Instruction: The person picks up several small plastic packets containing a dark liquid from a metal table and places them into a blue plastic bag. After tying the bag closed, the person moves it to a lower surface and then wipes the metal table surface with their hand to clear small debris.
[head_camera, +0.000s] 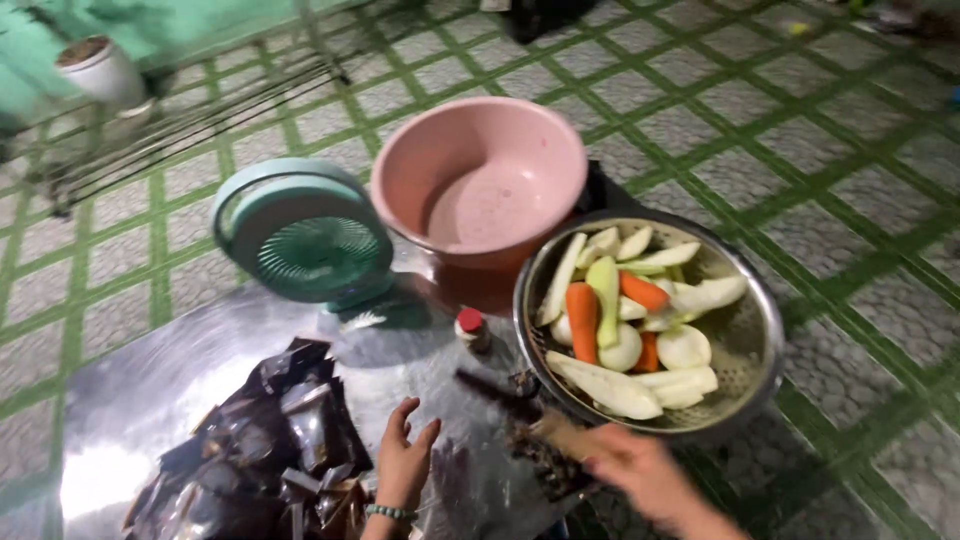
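The left hand (405, 462) rests open on the shiny metal surface (170, 385), just beside a heap of dark foil packets (265, 450). The right hand (640, 470), blurred, has its grip closed on a wooden-handled knife (520, 410) beside the steel colander (750, 345) of cut vegetables.

A pink basin (480, 180), a green fan (305, 235) and a white pot (100, 70) sit beyond the grip, on green-lined floor tiles (850, 180).
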